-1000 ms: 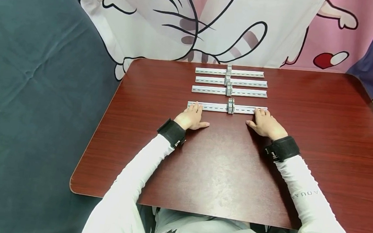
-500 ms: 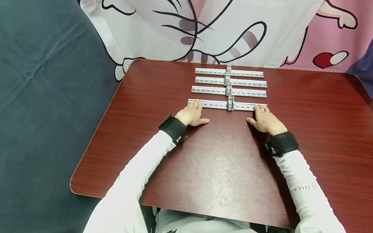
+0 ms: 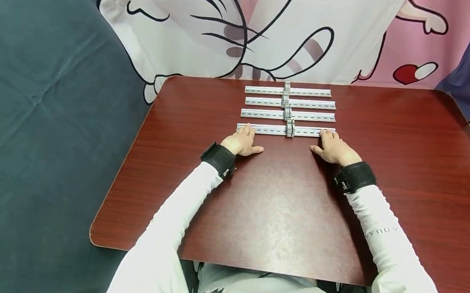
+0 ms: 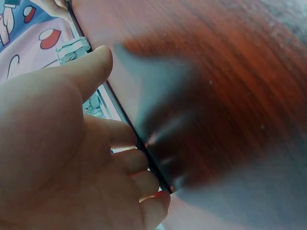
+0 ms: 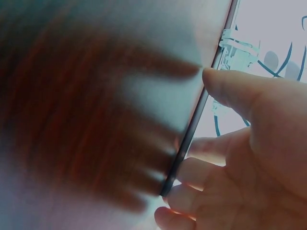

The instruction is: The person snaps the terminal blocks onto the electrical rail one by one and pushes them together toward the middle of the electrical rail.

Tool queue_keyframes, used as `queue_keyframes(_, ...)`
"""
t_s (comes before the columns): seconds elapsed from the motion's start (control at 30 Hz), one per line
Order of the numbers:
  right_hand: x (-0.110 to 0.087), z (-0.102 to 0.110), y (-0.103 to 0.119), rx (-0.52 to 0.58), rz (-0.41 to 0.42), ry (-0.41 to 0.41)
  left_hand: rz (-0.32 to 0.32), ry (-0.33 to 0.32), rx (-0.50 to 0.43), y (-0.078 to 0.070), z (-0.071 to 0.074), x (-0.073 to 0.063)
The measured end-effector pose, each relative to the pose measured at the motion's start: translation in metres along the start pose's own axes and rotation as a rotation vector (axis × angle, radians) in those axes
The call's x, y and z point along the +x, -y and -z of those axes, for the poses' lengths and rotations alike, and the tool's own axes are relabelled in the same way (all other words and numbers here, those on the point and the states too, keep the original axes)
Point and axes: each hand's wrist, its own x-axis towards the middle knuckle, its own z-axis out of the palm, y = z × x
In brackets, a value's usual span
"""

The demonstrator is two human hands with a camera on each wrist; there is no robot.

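Observation:
The nearest slotted metal DIN rail (image 3: 270, 129) lies crosswise on the table, with a pale terminal block (image 3: 290, 128) clipped at its middle. On its left end rest the fingers of my left hand (image 3: 239, 143), thumb stretched out to the side. My right hand (image 3: 335, 150) touches the right end in the same way, its thumb pointing inward. Both wrist views show the fingertips at the rail's dark long edge, with the clipped block (image 4: 73, 50) beyond the left thumb and the same block (image 5: 238, 51) beyond the right thumb.
Three similar rails lie parallel behind it: a near one (image 3: 262, 114), a middle one (image 3: 263, 102) and a far one (image 3: 264, 90), each with a block at mid-length. A cartoon-print curtain (image 3: 293, 31) hangs behind the brown table (image 3: 272, 204).
Both hands have slid the nearest rail away from the body, closing most of the gap to the three rails behind. Those three keep their places.

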Motion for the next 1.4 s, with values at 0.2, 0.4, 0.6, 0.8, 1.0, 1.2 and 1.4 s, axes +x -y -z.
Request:
queue_keyframes(0.2, 0.0, -0.005, -0.002, 0.011, -0.005, 0.003, 0.012, 0.045, -0.001, 0.002, -0.007, 0.011)
queue_keyframes(0.4, -0.001, -0.005, -0.003, 0.017, 0.004, 0.016, -0.04, -0.016, -0.026, 0.03, -0.043, 0.066)
queue_keyframes(0.6, 0.0, -0.002, -0.004, 0.051, 0.018, 0.037, -0.047, -0.045, -0.003, 0.048, -0.061, 0.1)
queue_keyframes(0.8, 0.001, 0.001, -0.008, 0.069, 0.029, 0.051, -0.047, -0.051, -0.028, 0.047, -0.056, 0.098)
queue_keyframes(1.0, 0.001, 0.003, -0.007, 0.078, 0.046, 0.046, -0.053, -0.03, -0.042, 0.047, -0.049, 0.092)
queue_keyframes(1.2, 0.001, 0.002, -0.007, 0.085, 0.04, 0.043, -0.048, -0.007, -0.051, 0.041, -0.04, 0.078)
queue_keyframes(1.4, 0.002, 0.002, -0.007, 0.087, 0.043, 0.036, -0.005, 0.036, -0.039, 0.014, -0.007, 0.024)
